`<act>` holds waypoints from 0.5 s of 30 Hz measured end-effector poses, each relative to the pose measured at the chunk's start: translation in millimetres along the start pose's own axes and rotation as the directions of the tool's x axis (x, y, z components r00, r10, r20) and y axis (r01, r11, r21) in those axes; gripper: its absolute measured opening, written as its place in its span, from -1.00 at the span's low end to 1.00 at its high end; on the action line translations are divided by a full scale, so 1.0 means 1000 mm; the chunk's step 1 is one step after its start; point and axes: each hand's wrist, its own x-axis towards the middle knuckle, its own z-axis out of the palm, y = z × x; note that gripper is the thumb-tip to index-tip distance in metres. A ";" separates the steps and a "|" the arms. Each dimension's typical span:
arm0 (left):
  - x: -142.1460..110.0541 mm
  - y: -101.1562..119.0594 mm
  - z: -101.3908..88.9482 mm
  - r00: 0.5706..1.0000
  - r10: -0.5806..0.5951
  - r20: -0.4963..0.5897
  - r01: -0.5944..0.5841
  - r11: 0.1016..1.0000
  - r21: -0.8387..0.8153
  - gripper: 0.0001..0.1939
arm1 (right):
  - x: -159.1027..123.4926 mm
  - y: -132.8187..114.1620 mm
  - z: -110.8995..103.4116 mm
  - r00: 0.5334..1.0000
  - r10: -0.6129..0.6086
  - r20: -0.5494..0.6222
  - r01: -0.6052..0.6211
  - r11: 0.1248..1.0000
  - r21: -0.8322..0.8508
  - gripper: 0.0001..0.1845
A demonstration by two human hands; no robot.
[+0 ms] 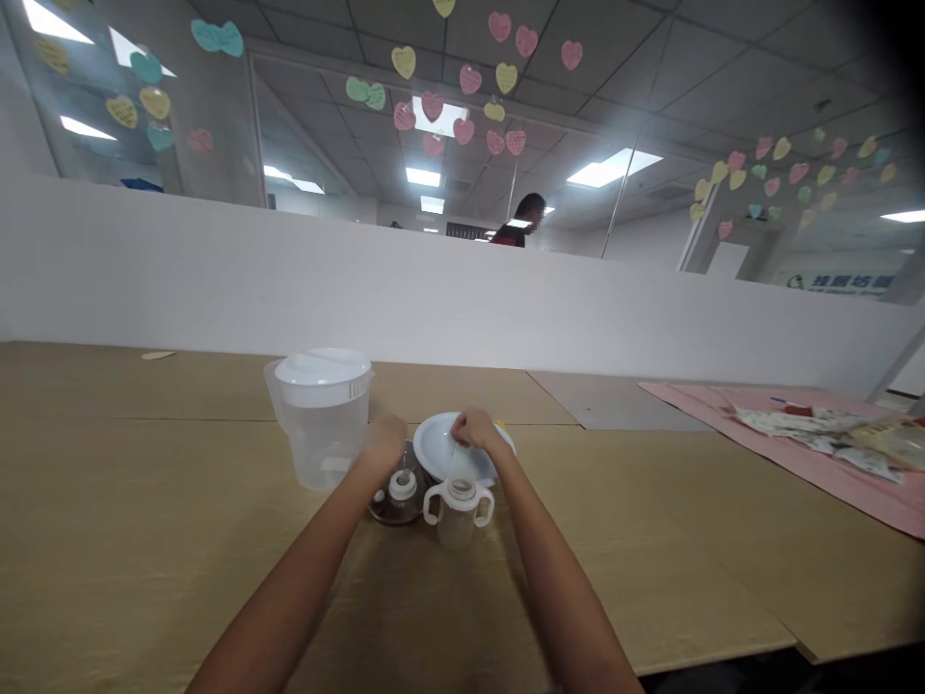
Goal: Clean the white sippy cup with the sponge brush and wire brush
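Observation:
My right hand [473, 431] is closed in a pinch over a white plate [440, 448], gripping something thin that I cannot make out. Just in front of it stands a small two-handled baby cup [458, 509] with pale contents. My left hand [385, 443] is curled near a dark round dish [390, 509] that holds a small white-capped piece [403, 485]; its fingers are blurred. A translucent plastic pitcher with a white lid [320, 414] stands to the left of both hands.
The wooden table [145, 501] runs wide to the left and front. A pink cloth [809, 453] with packets lies at the right. A white partition wall [217, 280] backs the table; a person's head shows beyond it.

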 end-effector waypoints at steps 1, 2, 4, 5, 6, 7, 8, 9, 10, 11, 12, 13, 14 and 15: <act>-0.001 0.005 -0.006 0.999 -0.024 -0.023 0.025 0.999 0.033 -0.83 | 0.003 -0.005 -0.003 0.999 -0.020 -0.040 0.021 1.000 0.007 -0.88; -0.001 0.009 -0.013 0.998 -0.047 -0.041 0.050 0.996 0.069 -0.81 | 0.005 -0.010 -0.006 0.996 -0.037 -0.081 0.039 0.999 0.015 -0.85; -0.002 0.016 -0.029 0.995 -0.065 -0.079 0.075 0.990 0.123 -0.79 | 0.006 -0.023 -0.014 0.982 -0.077 -0.174 0.085 0.995 0.044 -0.78; -0.002 0.019 -0.037 0.993 -0.054 -0.102 0.066 0.990 0.125 -0.78 | 0.004 -0.030 -0.020 0.968 -0.103 -0.228 0.122 0.990 0.069 -0.77; -0.001 0.021 -0.044 0.991 -0.027 -0.127 0.040 0.995 0.096 -0.79 | 0.000 -0.037 -0.026 0.941 -0.146 -0.304 0.191 0.974 0.123 -0.78; 0.000 0.023 -0.050 0.988 0.010 -0.153 -0.005 1.000 0.031 -0.79 | -0.005 -0.044 -0.033 0.905 -0.188 -0.383 0.279 0.940 0.197 -0.79; 0.001 0.024 -0.054 0.983 0.046 -0.179 -0.057 0.997 -0.059 -0.80 | -0.011 -0.051 -0.041 0.870 -0.219 -0.441 0.367 0.886 0.283 -0.79; 0.002 0.026 -0.057 0.977 0.070 -0.199 -0.105 0.980 -0.168 -0.80 | -0.019 -0.059 -0.050 0.847 -0.238 -0.475 0.437 0.820 0.370 -0.76; 0.003 0.027 -0.058 0.975 0.075 -0.209 -0.134 0.949 -0.285 -0.79 | -0.028 -0.066 -0.059 0.834 -0.250 -0.492 0.488 0.749 0.448 -0.72; 0.004 0.029 -0.057 0.976 0.062 -0.209 -0.142 0.908 -0.395 -0.78 | -0.037 -0.072 -0.067 0.820 -0.268 -0.506 0.530 0.687 0.496 -0.68; 0.005 0.031 -0.055 0.979 0.039 -0.201 -0.136 0.860 -0.491 -0.77 | -0.046 -0.077 -0.075 0.808 -0.285 -0.516 0.560 0.643 0.522 -0.66; 0.005 0.033 -0.053 0.982 0.016 -0.190 -0.124 0.811 -0.572 -0.77 | -0.054 -0.081 -0.081 0.797 -0.297 -0.526 0.581 0.614 0.535 -0.66; 0.006 0.035 -0.051 0.984 -0.001 -0.177 -0.114 0.764 -0.635 -0.76 | -0.060 -0.084 -0.087 0.789 -0.305 -0.534 0.595 0.595 0.540 -0.68; 0.006 0.037 -0.048 0.986 -0.009 -0.168 -0.109 0.729 -0.676 -0.76 | -0.065 -0.085 -0.091 0.780 -0.309 -0.544 0.608 0.582 0.541 -0.69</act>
